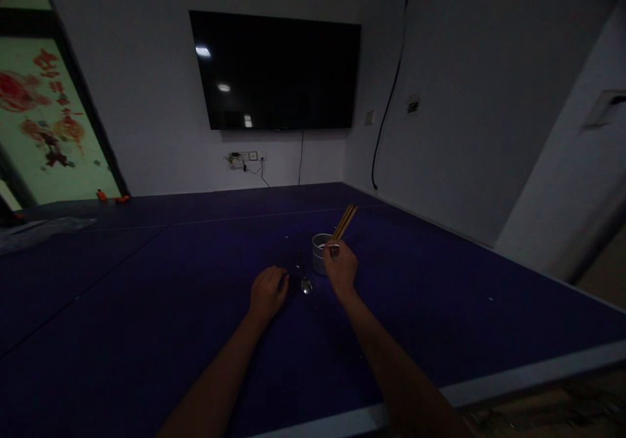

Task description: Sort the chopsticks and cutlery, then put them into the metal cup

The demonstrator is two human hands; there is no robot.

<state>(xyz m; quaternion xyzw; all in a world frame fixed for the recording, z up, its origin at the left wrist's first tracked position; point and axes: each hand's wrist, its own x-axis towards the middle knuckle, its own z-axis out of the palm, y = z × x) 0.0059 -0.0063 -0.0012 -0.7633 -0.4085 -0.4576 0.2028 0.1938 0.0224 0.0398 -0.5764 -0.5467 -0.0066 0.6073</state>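
A grey perforated cylindrical holder [319, 261] stands upright on the dark blue surface. Several wooden chopsticks [345, 221] lean out of it to the right. My right hand [341, 267] is at the holder's right side, just in front of the chopsticks, with its fingers pinched. A thin pale edge shows at the fingertips; what it belongs to is unclear. A metal spoon with a dark handle [306, 286] lies before the holder, its bowl towards me. Left of the spoon, my left hand [268, 289] rests on the surface with loosely curled fingers, apart from the spoon.
The wide blue surface [161, 307] has a pale front edge and meets the walls behind and at right. A black television [278, 73] hangs above wall sockets [253, 156] with cables. Clear plastic wrapping [46, 231] and small orange objects [102, 195] lie far left.
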